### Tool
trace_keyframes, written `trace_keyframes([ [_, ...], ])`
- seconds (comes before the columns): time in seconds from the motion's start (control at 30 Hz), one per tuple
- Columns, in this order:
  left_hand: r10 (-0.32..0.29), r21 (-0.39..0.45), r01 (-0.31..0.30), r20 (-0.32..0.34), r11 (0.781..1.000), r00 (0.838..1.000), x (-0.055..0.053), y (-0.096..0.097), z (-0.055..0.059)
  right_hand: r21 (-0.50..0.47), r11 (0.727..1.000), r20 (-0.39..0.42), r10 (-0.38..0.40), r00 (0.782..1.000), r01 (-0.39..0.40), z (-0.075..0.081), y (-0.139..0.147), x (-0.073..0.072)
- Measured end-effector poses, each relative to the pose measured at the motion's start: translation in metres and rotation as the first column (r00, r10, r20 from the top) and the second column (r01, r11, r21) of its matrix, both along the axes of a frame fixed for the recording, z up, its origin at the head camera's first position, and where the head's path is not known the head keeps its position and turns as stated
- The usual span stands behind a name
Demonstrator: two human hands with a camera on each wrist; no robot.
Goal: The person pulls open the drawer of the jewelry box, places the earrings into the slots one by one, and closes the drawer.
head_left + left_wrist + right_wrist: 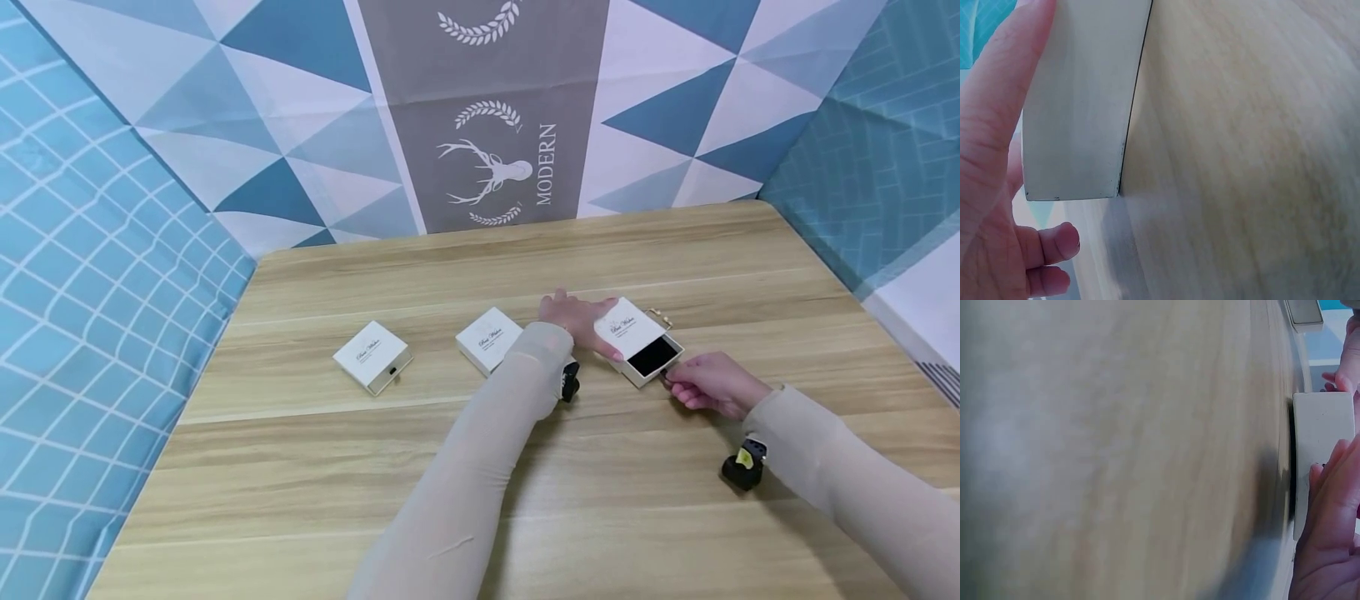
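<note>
A small white drawer box [628, 327] with "Best Wishes" lettering lies at the right of the table, its drawer partly out and showing a black lining [652, 357]. My left hand [581, 321] grips the box's sleeve from the left, thumb along the near side and a finger at the far side. In the left wrist view the thumb [997, 94] lies along the box's plain side wall [1079, 125]. At the drawer's front, my right hand [708, 383] pinches the small dark pull tab [664, 377]. A gold-coloured piece of jewelry with pale beads [662, 317] sits just behind the box.
Two more white boxes lie to the left: one box [489, 337] partly behind my left forearm, another box [372, 357] farther left with a dark tab on its front. Patterned cloth [495, 108] stands behind the wooden table [300, 500].
</note>
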State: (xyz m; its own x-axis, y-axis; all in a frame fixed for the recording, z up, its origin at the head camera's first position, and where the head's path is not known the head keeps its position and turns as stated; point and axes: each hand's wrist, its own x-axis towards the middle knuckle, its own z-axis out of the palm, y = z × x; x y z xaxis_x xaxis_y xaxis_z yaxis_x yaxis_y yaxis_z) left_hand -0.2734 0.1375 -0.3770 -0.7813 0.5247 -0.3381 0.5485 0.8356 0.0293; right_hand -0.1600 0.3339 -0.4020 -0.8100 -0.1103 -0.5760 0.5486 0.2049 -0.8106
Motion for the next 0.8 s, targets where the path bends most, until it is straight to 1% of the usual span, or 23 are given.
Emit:
trace_keyframes([
  [0.23, 0.012, 0.003, -0.012, 0.024, 1.000, 1.000, -0.002, 0.002, -0.002, 0.000, 0.999, -0.022, 0.046, 0.999, -0.046, -0.001, 0.008, 0.008],
  [0.37, 0.012, 0.018, -0.012, 0.031, 1.000, 0.999, -0.001, 0.000, 0.001, 0.010, 0.998, -0.022, 0.058, 0.998, -0.058, -0.001, 0.011, 0.011],
  [0.53, 0.015, 0.034, -0.016, 0.045, 0.999, 0.999, 0.002, -0.002, 0.004, 0.045, 0.996, -0.023, 0.081, 0.996, -0.080, 0.000, 0.012, 0.015],
  [0.8, 0.032, 0.039, -0.035, 0.066, 0.999, 0.997, 0.002, -0.001, 0.003, 0.062, 0.992, -0.024, 0.108, 0.994, -0.107, 0.001, 0.015, 0.021],
])
